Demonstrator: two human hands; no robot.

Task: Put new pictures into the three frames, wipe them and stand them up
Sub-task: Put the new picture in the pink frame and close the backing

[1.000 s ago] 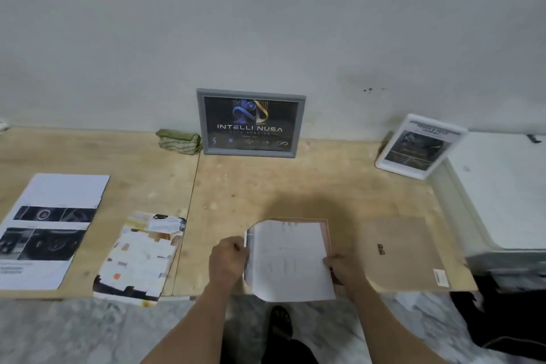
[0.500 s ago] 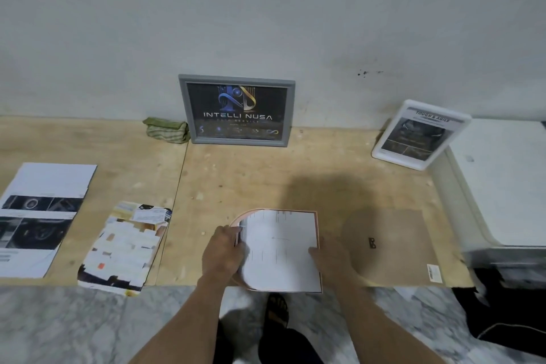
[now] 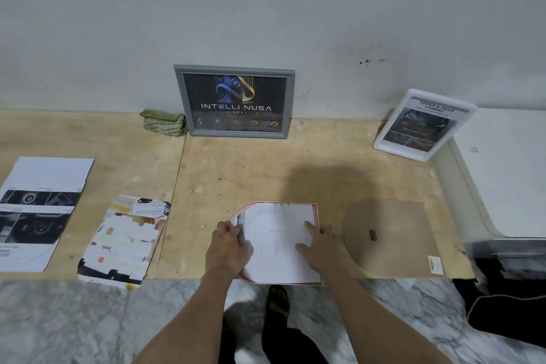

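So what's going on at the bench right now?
A person is fitting a printed sheet face down into a pink arch-shaped frame lying flat at the bench's front edge. The left hand grips the sheet's left edge; the right hand presses flat on it. The frame's brown backing board lies to the right. A grey frame and a white frame already stand against the wall.

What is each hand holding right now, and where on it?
Left hand grips the white sheet at its left edge; right hand presses flat on its right side, over the pink frame.
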